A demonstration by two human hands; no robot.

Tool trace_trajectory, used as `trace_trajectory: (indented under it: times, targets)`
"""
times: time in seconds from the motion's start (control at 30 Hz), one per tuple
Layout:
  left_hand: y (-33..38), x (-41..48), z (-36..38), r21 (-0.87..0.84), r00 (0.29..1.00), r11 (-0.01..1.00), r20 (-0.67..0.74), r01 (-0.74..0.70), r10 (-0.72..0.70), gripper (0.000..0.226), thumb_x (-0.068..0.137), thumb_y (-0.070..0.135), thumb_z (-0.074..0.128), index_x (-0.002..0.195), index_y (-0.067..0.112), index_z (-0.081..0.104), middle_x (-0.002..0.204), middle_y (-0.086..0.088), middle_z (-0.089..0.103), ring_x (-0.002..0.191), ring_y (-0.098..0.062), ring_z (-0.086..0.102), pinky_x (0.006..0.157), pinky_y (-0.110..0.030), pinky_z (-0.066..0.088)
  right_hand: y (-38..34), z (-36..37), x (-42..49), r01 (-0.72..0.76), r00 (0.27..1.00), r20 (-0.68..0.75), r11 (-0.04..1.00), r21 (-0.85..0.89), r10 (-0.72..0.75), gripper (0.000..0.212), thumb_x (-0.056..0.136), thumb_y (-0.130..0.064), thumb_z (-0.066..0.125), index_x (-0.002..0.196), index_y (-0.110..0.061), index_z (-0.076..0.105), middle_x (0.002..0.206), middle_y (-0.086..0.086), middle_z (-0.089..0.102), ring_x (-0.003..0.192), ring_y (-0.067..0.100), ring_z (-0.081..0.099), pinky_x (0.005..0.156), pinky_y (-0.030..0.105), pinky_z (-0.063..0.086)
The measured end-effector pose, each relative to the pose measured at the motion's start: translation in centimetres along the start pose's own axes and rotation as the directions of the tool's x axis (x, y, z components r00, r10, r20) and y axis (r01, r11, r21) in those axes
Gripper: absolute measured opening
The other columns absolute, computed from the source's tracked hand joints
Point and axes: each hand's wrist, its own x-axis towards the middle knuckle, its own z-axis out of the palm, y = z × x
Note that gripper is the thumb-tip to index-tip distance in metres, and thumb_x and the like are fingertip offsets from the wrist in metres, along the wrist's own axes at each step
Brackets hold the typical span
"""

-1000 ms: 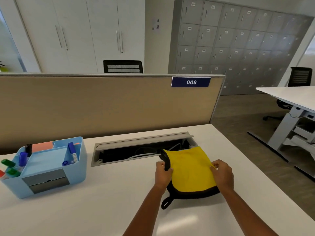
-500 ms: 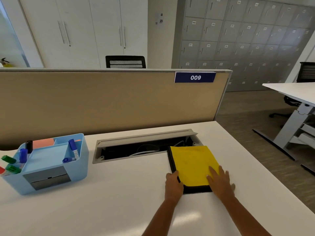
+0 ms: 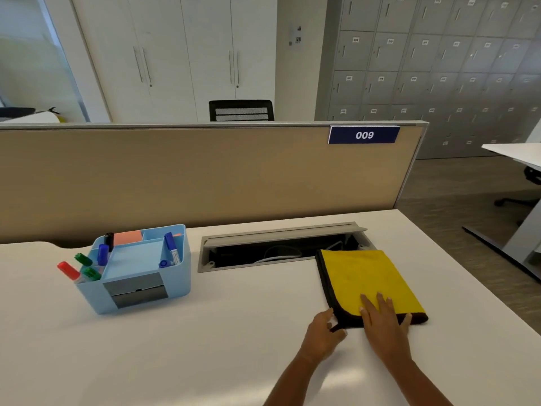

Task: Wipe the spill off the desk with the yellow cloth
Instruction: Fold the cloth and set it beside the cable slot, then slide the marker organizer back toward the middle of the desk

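On the white tabletop (image 3: 248,332), in the head camera's view, the yellow cloth (image 3: 366,279) lay folded flat towards the right side, its black border showing along the left and near edges. Its far edge sat just at the right end of the open cable tray (image 3: 281,247), a recessed slot with a raised grey flap and white cables inside.

The right hand (image 3: 383,326) rested palm down on the near part of the cloth, fingers spread and stretched forward, gripping nothing. The left hand (image 3: 322,332) lay on the tabletop just beside the cloth's near left corner, fingers loosely curled, the fingertips touching the black edge; whether it pinched the edge could not be told. No spill was discernible on the white surface.

Well apart to the left stood a light blue desk organiser (image 3: 140,276), holding red, green and blue markers (image 3: 102,254) and an orange pad (image 3: 128,238) at the back. A tan partition (image 3: 205,174) ran behind the tabletop, with a blue label (image 3: 364,135) reading 009 near its right end. Beyond it were a black chair back (image 3: 241,110), white cupboards (image 3: 175,54) and grey lockers (image 3: 439,68).
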Motion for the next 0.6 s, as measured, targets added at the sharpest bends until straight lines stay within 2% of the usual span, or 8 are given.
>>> trace_trajectory:
  times: [0.07,0.1,0.13,0.2,0.23,0.33,0.47,0.6]
  targets:
    - [-1.0,-1.3,-0.9,0.126,0.99,0.99,-0.116,-0.065,0.08,0.05,0.093,0.017,0.048,0.138,0.007,0.028,0.147,-0.01,0.033,0.133,-0.021,0.035,0.111,-0.029,0.03,-1.3,-1.1,-1.4,0.068,0.997,-0.024,0.996,0.052,-0.067,0.063,0.1,-0.036,0.008,0.125,-0.004,0.056,0.126,0.033,0.055,0.117,0.046,0.054,0.083,0.071,0.043]
    - [-1.7,-2.2,-1.7,0.165,0.973,0.982,-0.198,-0.09,0.122,0.045,0.094,0.018,0.046,0.136,0.008,0.032,0.145,-0.008,0.036,0.132,-0.019,0.036,0.11,-0.026,0.029,-1.8,-0.9,-2.2,0.119,0.99,-0.085,0.991,0.069,-0.113,0.067,0.1,-0.033,0.009,0.109,0.001,0.066,0.109,0.034,0.065,0.1,0.049,0.064,0.068,0.07,0.048]
    - [-2.5,-3.0,-2.6,0.188,0.946,0.976,-0.284,-0.107,0.158,0.042,0.094,0.018,0.045,0.134,0.01,0.035,0.143,-0.006,0.039,0.131,-0.016,0.037,0.11,-0.024,0.028,-2.5,-0.6,-3.1,0.158,0.982,-0.116,0.982,0.101,-0.147,0.061,0.101,-0.028,0.017,0.101,0.003,0.069,0.103,0.032,0.068,0.094,0.049,0.066,0.063,0.069,0.051]
    - [-4.2,-4.7,-4.7,0.206,0.877,0.973,-0.441,-0.108,0.19,0.037,0.095,0.017,0.043,0.131,0.012,0.04,0.141,-0.004,0.042,0.131,-0.016,0.038,0.109,-0.024,0.027,-4.5,-0.2,-4.6,0.215,0.971,-0.146,0.96,0.181,-0.19,0.058,0.1,-0.029,0.021,0.106,0.006,0.066,0.113,0.031,0.065,0.105,0.049,0.06,0.079,0.068,0.05]
    - [-5.0,-5.5,-6.0,0.206,0.84,0.975,-0.511,-0.087,0.183,0.035,0.095,0.016,0.042,0.13,0.012,0.041,0.14,-0.005,0.043,0.131,-0.017,0.038,0.109,-0.026,0.028,-5.8,0.0,-5.2,0.234,0.965,-0.192,0.919,0.317,-0.179,0.059,0.098,-0.033,0.02,0.113,0.006,0.063,0.121,0.031,0.06,0.115,0.049,0.054,0.09,0.064,0.045]
    - [-7.5,-7.7,-10.2,0.17,0.735,0.985,-0.667,-0.015,0.126,0.032,0.094,0.009,0.042,0.126,0.008,0.045,0.135,-0.012,0.048,0.127,-0.024,0.042,0.109,-0.033,0.03,-9.7,0.5,-7.3,0.315,0.943,-0.273,0.785,0.533,-0.193,0.038,0.095,-0.013,0.046,0.131,-0.003,0.048,0.145,0.019,0.039,0.139,0.034,0.031,0.112,0.047,0.032]
    - [-9.3,-9.9,-15.8,0.108,0.602,0.994,-0.795,0.02,0.074,0.033,0.093,0.004,0.04,0.126,0.002,0.044,0.132,-0.02,0.048,0.124,-0.032,0.044,0.107,-0.041,0.031,-14.8,1.0,-8.9,0.379,0.923,-0.197,0.694,0.612,-0.33,0.044,0.098,-0.018,0.039,0.142,-0.018,0.032,0.155,0.001,0.022,0.145,0.014,0.017,0.11,0.016,0.02]
    - [-9.4,-10.8,-21.8,0.02,0.455,0.998,-0.89,0.063,-0.01,0.04,0.094,0.006,0.039,0.133,-0.002,0.034,0.142,-0.023,0.038,0.13,-0.037,0.036,0.109,-0.045,0.029,-20.4,-0.4,-8.9,0.338,0.914,-0.09,0.622,0.706,-0.395,0.045,0.099,-0.021,0.036,0.143,-0.016,0.028,0.154,0.001,0.026,0.143,0.013,0.023,0.113,0.021,0.022]
